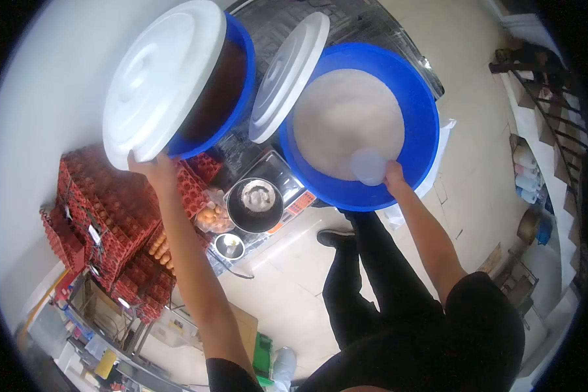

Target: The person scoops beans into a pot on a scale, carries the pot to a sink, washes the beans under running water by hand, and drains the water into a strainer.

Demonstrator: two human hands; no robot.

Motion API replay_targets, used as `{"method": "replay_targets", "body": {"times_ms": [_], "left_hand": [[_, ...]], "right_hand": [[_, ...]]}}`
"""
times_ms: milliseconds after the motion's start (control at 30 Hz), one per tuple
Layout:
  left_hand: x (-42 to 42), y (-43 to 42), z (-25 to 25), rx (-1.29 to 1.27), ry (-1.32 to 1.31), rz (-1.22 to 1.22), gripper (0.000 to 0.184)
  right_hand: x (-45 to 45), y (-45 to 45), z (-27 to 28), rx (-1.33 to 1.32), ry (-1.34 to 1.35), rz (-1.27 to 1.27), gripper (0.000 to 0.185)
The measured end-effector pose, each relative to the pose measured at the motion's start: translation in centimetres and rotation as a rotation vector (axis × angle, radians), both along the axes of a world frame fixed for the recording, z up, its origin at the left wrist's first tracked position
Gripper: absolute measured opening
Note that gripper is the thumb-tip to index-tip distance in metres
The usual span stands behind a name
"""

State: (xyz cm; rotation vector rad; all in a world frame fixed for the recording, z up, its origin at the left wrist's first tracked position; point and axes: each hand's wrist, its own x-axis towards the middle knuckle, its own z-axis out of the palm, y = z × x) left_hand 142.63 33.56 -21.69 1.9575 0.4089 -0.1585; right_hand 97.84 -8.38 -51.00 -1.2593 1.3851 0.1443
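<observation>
The right hand's [394,175] fingers grip a pale cup [368,165], probably by a short handle, at 5 o'clock inside the blue tub [418,111]; it should handle light and stiff. The left hand [153,164] clasps the broad lid's [163,72] 6 o'clock rim (rigid, surely, but unwieldy). Both forearms reach toward 11 o'clock.

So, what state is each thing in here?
Left tub, partly uncovered, dark contents
Large lid, tilted, gripped by left hand
Right tub, open, pale contents
Other lid, tilted between tubs
Cup, held by right hand, in right tub
Metal bowl, open, white powder inside
Small bowl, open, partly filled
Egg trays, stacked
</observation>
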Motion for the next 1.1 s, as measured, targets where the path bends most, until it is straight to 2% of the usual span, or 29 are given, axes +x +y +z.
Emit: {"method": "replay_targets", "body": {"times_ms": [67,133,167,233,267,333,400,467,500,567,667,700,767,867,967,1033,1100], "left_hand": [[-0.4,-0.7,1.1,0.06,0.05,0.004,0.085],[0.6,1.0,-2.7,0.041,-0.117,-0.017,0.085],[1.1,1.9,-3.8,0.038,-0.203,-0.028,0.085],[0.3,0.5,-0.6,0.066,-0.051,-0.012,0.085],[-0.1,-0.2,0.8,0.078,0.028,-0.006,0.085],[-0.3,-0.5,1.6,0.074,0.024,-0.022,0.084],[-0.1,-0.5,1.8,0.065,-0.012,-0.029,0.083],[0.2,0.1,1.1,0.057,-0.073,-0.027,0.084],[0.4,0.5,0.6,0.051,-0.071,-0.039,0.084],[1.1,1.8,-0.2,0.044,-0.071,-0.053,0.084],[1.3,2.2,-0.7,0.047,-0.232,-0.052,0.084],[1.0,2.1,-0.2,0.036,-0.202,-0.054,0.083],[1.0,2.1,1.6,0.02,-0.147,-0.06,0.082],[1.5,3.2,-0.1,0.011,-0.211,-0.043,0.08],[1.8,3.5,-0.5,0.039,-0.219,-0.074,0.08],[1.9,3.9,-0.7,0.092,-0.232,-0.095,0.08],[2.5,5.0,-2.7,0.14,-0.238,-0.122,0.08]], "right_hand": [[1.0,-0.2,1.3,-0.264,0.041,0.36,0.025],[4.4,-0.6,4.0,-0.541,0.068,0.724,0.025],[7.3,-0.5,6.0,-0.353,0.023,0.643,0.03],[16.6,1.9,14.6,0.321,-0.105,0.172,0.047],[21.0,3.1,19.2,0.513,-0.137,0.05,0.056],[27.2,4.6,24.1,0.409,-0.319,0.361,0.064],[31.9,6.1,24.5,0.267,-0.376,0.39,0.059],[35.1,6.1,20.6,0.255,-0.399,0.346,0.053],[35.7,6.2,20.4,0.247,-0.408,0.323,0.05],[33.3,5.6,22.5,0.172,-0.388,0.288,0.042],[26.9,4.7,26.8,-0.002,-0.417,0.277,0.032],[24.0,4.5,26.8,-0.196,-0.353,0.225,0.033],[18.5,0.6,27.4,-0.151,-0.237,0.224,0.036],[16.4,-2.1,29.9,0.579,-0.384,-0.014,0.038],[21.5,1.8,29.0,0.296,-0.142,0.207,0.044],[25.9,3.9,25.5,0.177,-0.456,0.521,0.05],[32.2,6.8,29.0,0.277,-0.382,0.522,0.051]]}}
